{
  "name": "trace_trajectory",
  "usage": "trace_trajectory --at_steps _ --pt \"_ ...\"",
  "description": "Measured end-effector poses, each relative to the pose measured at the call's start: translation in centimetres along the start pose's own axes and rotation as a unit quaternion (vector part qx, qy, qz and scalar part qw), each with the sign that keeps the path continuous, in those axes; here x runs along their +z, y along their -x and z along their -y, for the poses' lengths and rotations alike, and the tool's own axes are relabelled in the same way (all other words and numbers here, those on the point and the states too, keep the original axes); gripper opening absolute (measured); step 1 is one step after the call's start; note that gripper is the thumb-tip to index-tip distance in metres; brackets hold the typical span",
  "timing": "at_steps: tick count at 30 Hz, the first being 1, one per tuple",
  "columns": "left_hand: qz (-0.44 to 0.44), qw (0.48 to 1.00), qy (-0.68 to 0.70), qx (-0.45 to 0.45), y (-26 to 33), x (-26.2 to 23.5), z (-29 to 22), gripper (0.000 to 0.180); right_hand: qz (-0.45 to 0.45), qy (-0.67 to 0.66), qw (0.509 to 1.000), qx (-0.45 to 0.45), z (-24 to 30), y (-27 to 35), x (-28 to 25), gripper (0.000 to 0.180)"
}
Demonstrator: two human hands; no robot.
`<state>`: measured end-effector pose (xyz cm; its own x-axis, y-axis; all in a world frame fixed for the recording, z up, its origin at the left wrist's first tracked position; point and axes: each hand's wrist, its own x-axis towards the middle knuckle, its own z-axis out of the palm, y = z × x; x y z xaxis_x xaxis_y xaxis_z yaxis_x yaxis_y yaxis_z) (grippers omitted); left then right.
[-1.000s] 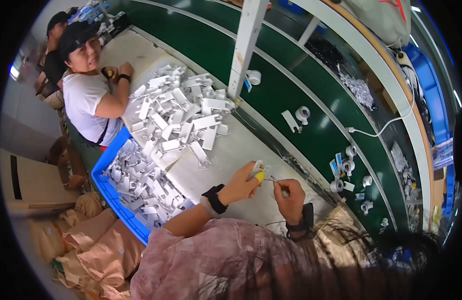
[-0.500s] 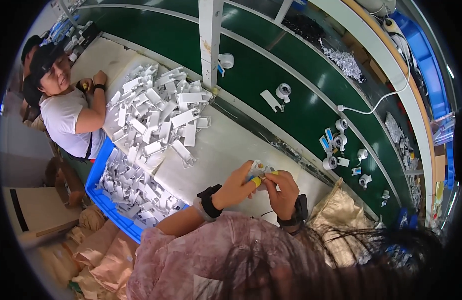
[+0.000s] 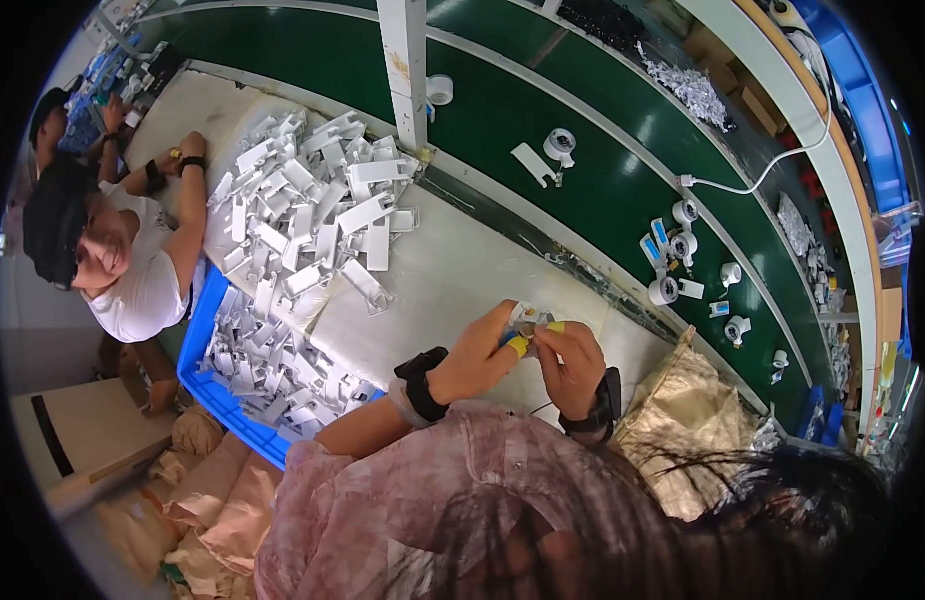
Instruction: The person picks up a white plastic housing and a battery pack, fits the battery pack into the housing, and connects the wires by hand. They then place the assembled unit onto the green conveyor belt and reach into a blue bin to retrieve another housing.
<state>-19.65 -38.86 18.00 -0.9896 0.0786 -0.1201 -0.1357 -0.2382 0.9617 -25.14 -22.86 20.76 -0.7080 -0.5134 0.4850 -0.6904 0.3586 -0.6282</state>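
Observation:
Over the near edge of the pale worktable, my left hand (image 3: 479, 358) is closed around a small white plastic part (image 3: 523, 314). Yellow wrapping covers some of my fingertips. My right hand (image 3: 572, 368) meets it from the other side, thumb and forefinger pinched against the same part. A bit of blue shows between the hands; the rest of the part is hidden by my fingers. Dark bands circle both wrists. Left of my hands lies a heap of white plastic housings (image 3: 312, 200), and one housing (image 3: 366, 286) rests at the heap's near edge.
A blue crate (image 3: 207, 375) full of similar housings stands at the left. Beyond the table, a green conveyor (image 3: 602, 220) carries round white units and flat pieces. A white post (image 3: 404, 75) rises at the table's far edge. A golden sack (image 3: 687, 420) sits right; a co-worker (image 3: 147, 255) is far left.
My hands stay together on the white part with only slight finger movement. The view has shifted a little. The co-worker at the left has leaned and lowered their head.

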Motion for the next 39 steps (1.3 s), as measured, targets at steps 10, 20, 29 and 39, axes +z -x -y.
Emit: trace_trajectory --at_steps 10,20,29,39 --pt "-0.02 0.991 -0.108 0.077 0.0 -0.1 -0.6 0.035 -0.007 0.005 1.0 -0.03 0.0 -0.3 -0.1 0.028" --pt "-0.007 0.987 -0.101 0.121 -0.2 -0.5 -0.5 0.042 0.0 0.004 1.0 -0.006 -0.2 -0.8 0.2 0.025" --pt "-0.036 0.985 -0.146 0.09 -0.5 -0.3 0.4 0.034 0.021 0.002 1.0 0.0 -0.9 -1.3 0.4 0.025" --pt "-0.04 0.987 -0.124 0.097 -1.0 -0.6 1.5 0.031 0.045 -0.021 0.999 0.003 -2.0 -0.9 0.6 0.027"
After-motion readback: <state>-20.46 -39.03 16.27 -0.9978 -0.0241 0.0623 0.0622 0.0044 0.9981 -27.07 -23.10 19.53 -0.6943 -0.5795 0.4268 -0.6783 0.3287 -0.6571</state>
